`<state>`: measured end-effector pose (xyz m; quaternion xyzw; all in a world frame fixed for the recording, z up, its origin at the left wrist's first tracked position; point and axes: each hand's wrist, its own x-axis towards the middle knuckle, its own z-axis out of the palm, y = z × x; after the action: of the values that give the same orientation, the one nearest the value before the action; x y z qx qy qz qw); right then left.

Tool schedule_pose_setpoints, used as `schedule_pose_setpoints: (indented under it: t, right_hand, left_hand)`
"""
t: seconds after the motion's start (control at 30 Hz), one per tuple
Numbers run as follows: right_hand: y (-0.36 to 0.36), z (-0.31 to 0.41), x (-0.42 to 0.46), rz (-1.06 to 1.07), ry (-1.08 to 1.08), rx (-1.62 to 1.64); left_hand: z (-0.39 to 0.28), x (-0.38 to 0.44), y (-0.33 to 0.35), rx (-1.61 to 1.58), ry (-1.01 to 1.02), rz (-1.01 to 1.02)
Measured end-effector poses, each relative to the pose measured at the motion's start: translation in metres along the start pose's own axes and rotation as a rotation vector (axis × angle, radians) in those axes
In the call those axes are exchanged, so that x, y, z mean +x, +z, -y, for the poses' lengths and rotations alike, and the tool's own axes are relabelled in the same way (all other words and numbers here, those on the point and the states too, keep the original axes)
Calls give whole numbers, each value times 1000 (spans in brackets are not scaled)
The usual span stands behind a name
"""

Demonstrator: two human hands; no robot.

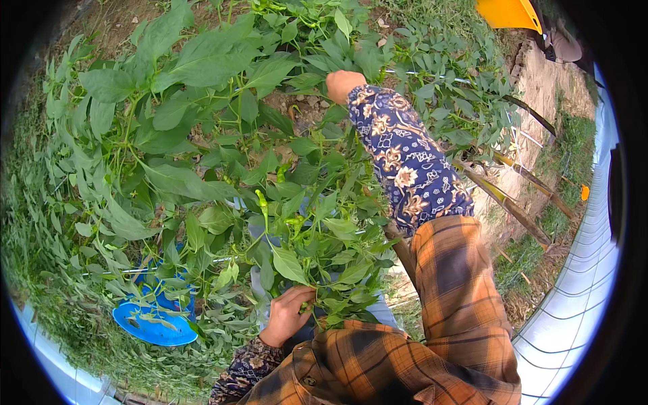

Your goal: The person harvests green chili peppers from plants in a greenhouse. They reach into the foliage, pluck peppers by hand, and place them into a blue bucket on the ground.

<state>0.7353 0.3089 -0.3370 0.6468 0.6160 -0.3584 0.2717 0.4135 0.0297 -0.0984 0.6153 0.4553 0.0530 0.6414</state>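
Observation:
Leafy pepper plants [304, 202] spread out in front of me. My left hand [288, 314] is low in the view, near my body, with bent fingers against the stems and something small and green at the fingertips; what it grips is partly hidden. My right hand [345, 85] reaches far forward into the foliage at the top, its fingers hidden by leaves. Between my hands a pale green pepper [262, 205] stands up from a stem, and another pepper [282, 172] shows among the leaves behind it.
A blue plastic stool [154, 324] is among plants at lower left. Wooden stakes [506, 202] slant at the right, beside a bare soil path [544, 91]. A string [430, 75] crosses the plants. A yellow container [509, 12] and part of a person [564, 44] are at upper right.

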Motion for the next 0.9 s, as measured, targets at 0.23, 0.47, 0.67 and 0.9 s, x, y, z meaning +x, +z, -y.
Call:
schedule_pose_setpoints:
  t: [0.23, 0.47, 0.67, 0.9]
  right_hand:
    - [24, -10, -17, -178, -66, 66]
    - [33, 30, 137, -244, 220, 747]
    - [66, -5, 148, -261, 349, 1235]
    - [90, -48, 40, -371, 338, 1604]
  left_hand:
    - [9, -12, 10, 2, -32, 22]
    - [1, -11, 17, -102, -79, 57]
    - [9, -11, 17, -59, -86, 93]
    - [1, -20, -16, 149, -133, 349]
